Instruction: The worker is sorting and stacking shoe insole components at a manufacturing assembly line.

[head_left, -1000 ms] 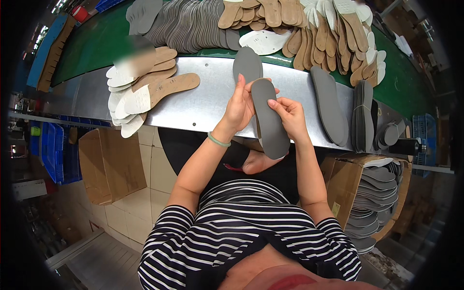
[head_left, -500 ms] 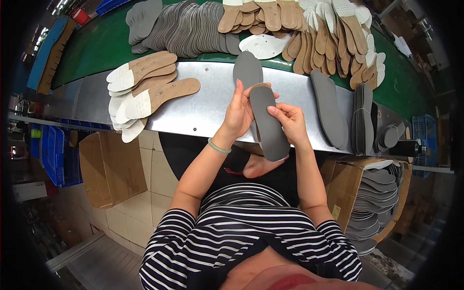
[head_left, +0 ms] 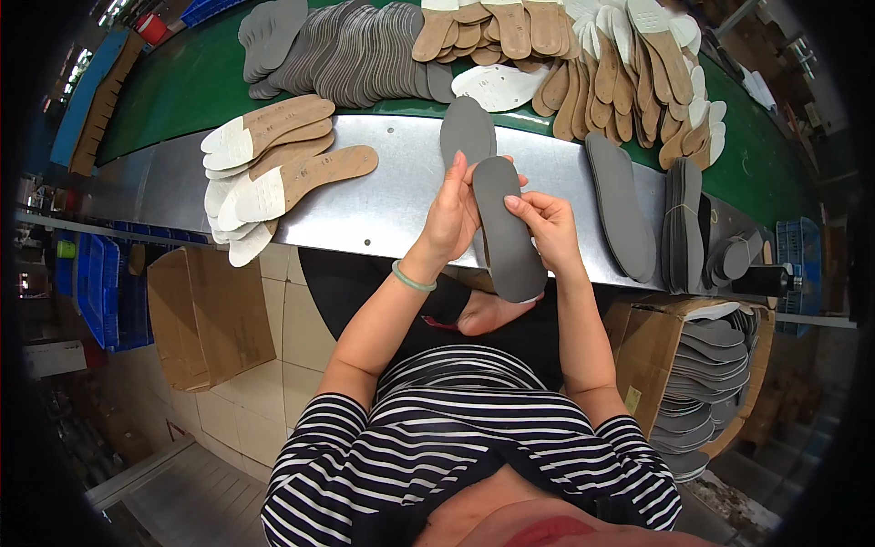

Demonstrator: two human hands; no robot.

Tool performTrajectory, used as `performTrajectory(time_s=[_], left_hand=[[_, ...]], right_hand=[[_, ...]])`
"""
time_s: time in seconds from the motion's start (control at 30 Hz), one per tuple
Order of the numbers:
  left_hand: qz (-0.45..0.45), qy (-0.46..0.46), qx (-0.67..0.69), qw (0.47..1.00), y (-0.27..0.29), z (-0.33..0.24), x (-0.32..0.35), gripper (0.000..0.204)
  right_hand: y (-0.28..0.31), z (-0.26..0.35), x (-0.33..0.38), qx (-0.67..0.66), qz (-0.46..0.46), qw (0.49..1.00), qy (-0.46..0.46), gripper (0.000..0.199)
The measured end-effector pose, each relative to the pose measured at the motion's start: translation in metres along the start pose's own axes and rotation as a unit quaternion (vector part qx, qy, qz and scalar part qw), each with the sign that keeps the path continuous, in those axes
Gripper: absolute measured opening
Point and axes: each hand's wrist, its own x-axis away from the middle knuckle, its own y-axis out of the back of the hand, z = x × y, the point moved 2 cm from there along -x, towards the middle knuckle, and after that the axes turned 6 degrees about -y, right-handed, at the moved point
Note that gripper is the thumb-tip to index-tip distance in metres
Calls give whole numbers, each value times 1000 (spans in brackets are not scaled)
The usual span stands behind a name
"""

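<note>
Left hand (head_left: 453, 214) and right hand (head_left: 547, 228) hold grey insole (head_left: 504, 232) upright between them, fingers clamped on its edges, above metal bench (head_left: 365, 196).

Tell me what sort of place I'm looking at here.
Most likely a shoe-insole workstation in a factory. Both hands, left hand and right hand, hold a grey insole over a metal bench; rows of grey and tan insoles cover a green belt, and a cardboard box holds more.

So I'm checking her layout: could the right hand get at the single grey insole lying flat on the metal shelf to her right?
Probably yes: the grey insole lies uncovered just beyond the right hand, though that hand now holds another insole.
</note>
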Motion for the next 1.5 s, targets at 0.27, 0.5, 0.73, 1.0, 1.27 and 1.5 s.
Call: performTrajectory(time_s=[0.27, 0.5, 0.73, 1.0, 1.27, 1.5], left_hand=[[-40, -18, -40, 998, 4, 3, -1, 41], [-65, -10, 12, 998, 30, -11, -7, 40], [-65, -9, 44, 997, 48, -14, -10, 38], [-82, -22, 29, 996, 46, -19, -4, 38], [-70, -21, 13, 997, 38, -19, 1, 38], [-152, -199, -377, 892, 8, -37, 16, 40]], right_hand=[[0, -3, -1, 4, 2, 999, -33, 18], [14, -7, 25, 72, 47, 995, -48, 25], [23, -26, 36, 158, -63, 982, -80, 33], [23, -39, 27, 161, -76, 981, -73, 23], [22, -41, 29, 126, -84, 984, -93, 18], [37, -40, 29, 235, -77, 965, -88, 11]])
